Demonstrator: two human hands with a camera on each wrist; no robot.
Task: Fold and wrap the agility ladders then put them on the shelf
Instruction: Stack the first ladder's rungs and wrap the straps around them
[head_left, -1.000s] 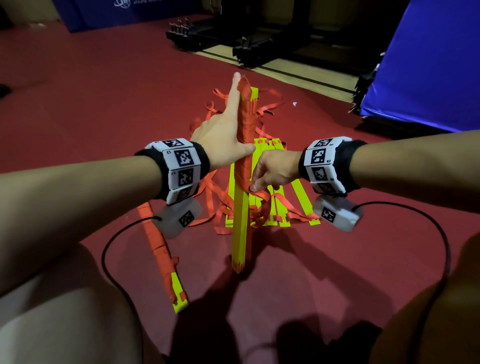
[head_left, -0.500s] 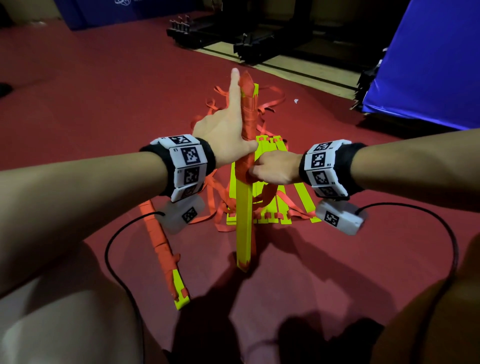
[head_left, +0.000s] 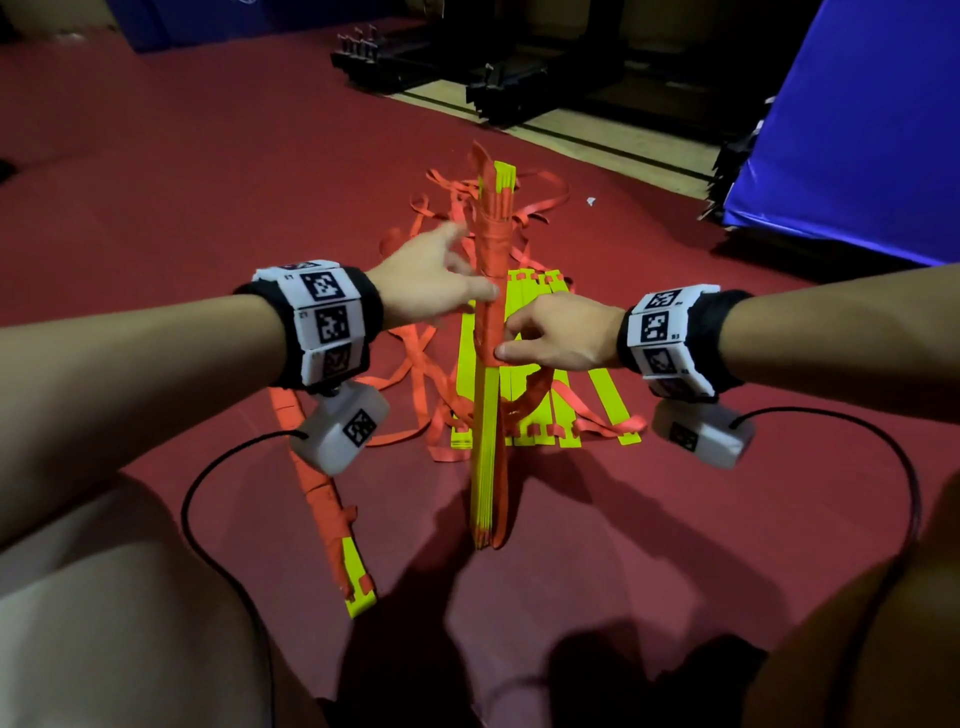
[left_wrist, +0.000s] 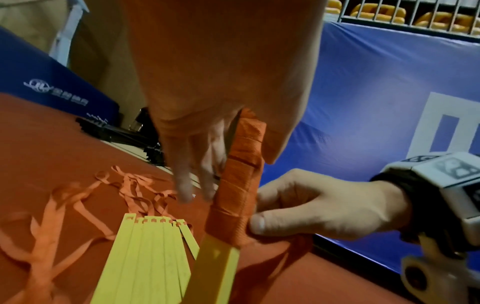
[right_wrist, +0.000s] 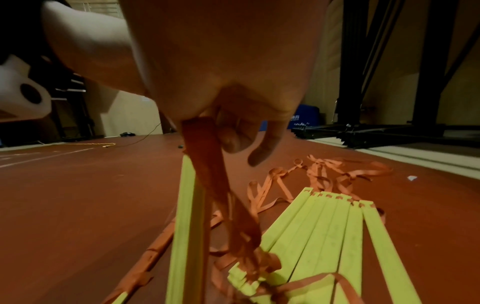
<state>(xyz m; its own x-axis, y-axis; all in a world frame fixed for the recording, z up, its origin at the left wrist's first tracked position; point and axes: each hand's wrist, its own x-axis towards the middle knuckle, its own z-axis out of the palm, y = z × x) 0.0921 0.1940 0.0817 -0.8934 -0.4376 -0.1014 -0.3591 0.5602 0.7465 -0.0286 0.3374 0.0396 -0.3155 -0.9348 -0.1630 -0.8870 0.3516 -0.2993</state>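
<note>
A bundle of yellow ladder rungs (head_left: 487, 457) stands on end on the red floor, its upper half wound in orange strap (left_wrist: 237, 181). My left hand (head_left: 439, 275) is blurred, fingers straight beside the wrapped part, thumb touching it; the bundle sits loosely between thumb and fingers (left_wrist: 182, 181). My right hand (head_left: 550, 340) pinches the strap against the bundle at the lower edge of the winding, thumb (left_wrist: 257, 224) pressed on it. In the right wrist view the strap (right_wrist: 205, 164) runs down from that hand (right_wrist: 239, 135) to the floor.
Behind the bundle a second ladder (head_left: 543, 415) lies spread out, orange straps (head_left: 415, 374) tangled around it. A wrapped ladder (head_left: 324, 499) lies at my left knee. A blue mat (head_left: 857, 130) stands at the right, black frames (head_left: 519, 78) at the back.
My left hand has come down from the top of the bundle; its index finger no longer lies along it. The right hand stays at the winding's lower edge.
</note>
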